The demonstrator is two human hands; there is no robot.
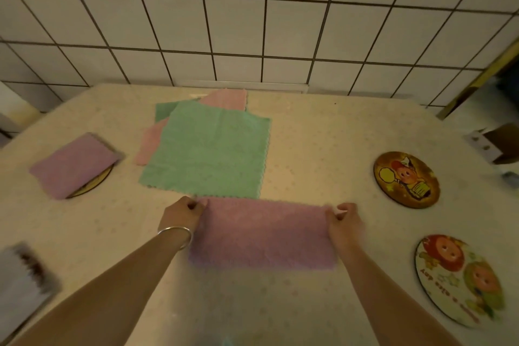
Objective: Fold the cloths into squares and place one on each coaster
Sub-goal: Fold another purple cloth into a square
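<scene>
A purple cloth point(264, 233) lies folded into a long strip on the table in front of me. My left hand point(182, 212) pinches its far left corner and my right hand point(345, 219) pinches its far right corner. Beyond it a green cloth point(207, 154) lies spread flat on top of a pink cloth point(227, 98) and another green one point(164, 111). At the left a folded purple cloth point(74, 164) rests on a round coaster point(92, 185), mostly hiding it. Two bare round picture coasters sit at the right, one farther point(405, 180) and one nearer point(457, 279).
The table point(309, 135) has a pale patterned cover and backs onto a white tiled wall point(252, 22). A blurred grey object point(22, 281) lies at the near left edge. A small cardboard box point(497, 146) stands at the far right edge.
</scene>
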